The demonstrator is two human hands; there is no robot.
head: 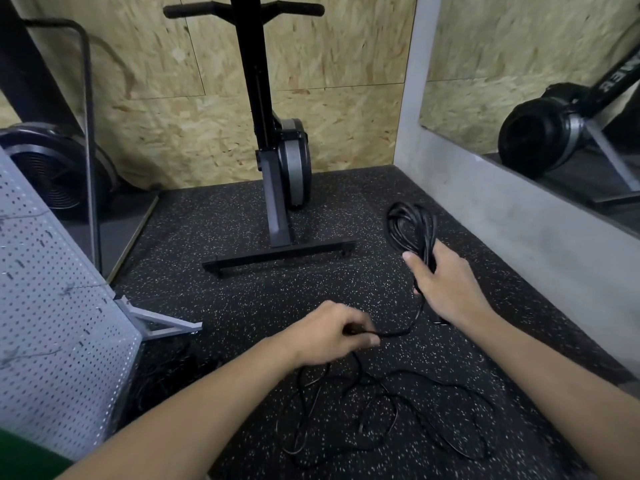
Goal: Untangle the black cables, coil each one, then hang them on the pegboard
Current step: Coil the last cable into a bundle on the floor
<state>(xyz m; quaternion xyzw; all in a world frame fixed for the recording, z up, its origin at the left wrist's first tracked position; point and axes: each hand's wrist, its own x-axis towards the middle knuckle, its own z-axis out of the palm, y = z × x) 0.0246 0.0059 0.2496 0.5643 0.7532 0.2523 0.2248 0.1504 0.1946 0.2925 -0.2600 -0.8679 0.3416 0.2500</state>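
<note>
Black cable coil (410, 230) gripped in right hand (446, 285), held above floor (214, 216). Left hand (332, 334) pinches its trailing strand. Loose tangled cables (388, 410) lie below on floor. Pegboard (52, 306) stands at left.

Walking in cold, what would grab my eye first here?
The right hand grips a coil of black cable raised at right, while the left hand pinches its loose strand at centre. Below them, a tangled cable sprawls on the speckled floor, and a white pegboard stands at the left edge.
</note>
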